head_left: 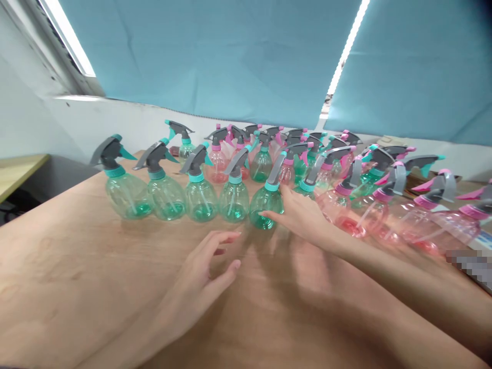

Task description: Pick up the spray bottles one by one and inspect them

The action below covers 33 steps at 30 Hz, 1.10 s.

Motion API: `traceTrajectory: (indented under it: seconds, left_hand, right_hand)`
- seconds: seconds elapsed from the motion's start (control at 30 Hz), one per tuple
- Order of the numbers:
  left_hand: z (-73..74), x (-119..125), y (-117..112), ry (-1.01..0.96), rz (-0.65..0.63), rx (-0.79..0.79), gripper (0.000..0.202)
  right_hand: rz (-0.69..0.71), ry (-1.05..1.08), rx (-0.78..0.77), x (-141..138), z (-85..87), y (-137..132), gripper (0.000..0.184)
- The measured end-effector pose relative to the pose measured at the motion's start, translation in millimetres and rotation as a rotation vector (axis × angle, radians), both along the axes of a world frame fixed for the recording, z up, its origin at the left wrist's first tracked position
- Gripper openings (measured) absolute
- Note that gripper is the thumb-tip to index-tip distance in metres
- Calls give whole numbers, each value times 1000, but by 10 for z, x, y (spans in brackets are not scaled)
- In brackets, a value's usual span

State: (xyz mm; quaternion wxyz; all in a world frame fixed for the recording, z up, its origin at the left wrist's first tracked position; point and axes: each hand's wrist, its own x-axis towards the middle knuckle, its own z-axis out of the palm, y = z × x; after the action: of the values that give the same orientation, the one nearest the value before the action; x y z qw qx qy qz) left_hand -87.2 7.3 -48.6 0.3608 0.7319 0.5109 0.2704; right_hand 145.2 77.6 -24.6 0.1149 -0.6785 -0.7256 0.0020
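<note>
Fingers (pixel 273 213) of the right hand (pixel 303 215) are stretched out flat and loosely spread, closed on nothing. The leading tip touches the lower right side of a green bottle (pixel 265 205), and the thumb reaches up toward its neck. The bottle lies to the left of that palm and a little farther from the person. It stands upright on its base, its long axis vertical, with the grey trigger (pixel 275 171) slanting up over the teal cap.

The left hand (pixel 209 266) hovers low over the table (pixel 77 271), nearer the person and down-left of the bottle. Its fingers (pixel 226 238) are open and lightly curled, holding nothing, the tips short of the bottle's base and not touching it. Of the two hands, the right one is on the bottle and the left is only near it.

This bottle is the right-hand end of a front row of green bottles (pixel 165 197) that runs off to the left. Pink bottles (pixel 346 218) crowd just past the right wrist, more bottles stand behind, and a blue curtain (pixel 230 56) hangs beyond.
</note>
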Motion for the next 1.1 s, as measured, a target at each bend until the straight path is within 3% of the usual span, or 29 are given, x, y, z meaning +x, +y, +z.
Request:
traceTrajectory:
  seconds: [0.17,0.4,0.6,0.8,0.97,1.1]
  left_hand:
    - [13,33,11,15,-4,-13,28]
    - [44,94,65,30,-37,88,26]
    - [116,152,64,13,-52,47,28]
    - [70,217,63,59,-38,-1,31]
    - [49,363,103,73,-89,46,28]
    - [75,504,125,58,-105,43,25]
  right_hand:
    - [-9,10,6,2,-18,67,65]
    - [-8,46,15,-13,-20,116,57]
    - [45,105,35,14,-35,15,73]
    - [152,273,174,287,-45,-351,58]
    - [81,378,212,632,-34,-544,34]
    - [-19,426,253,821,-65,-539,37]
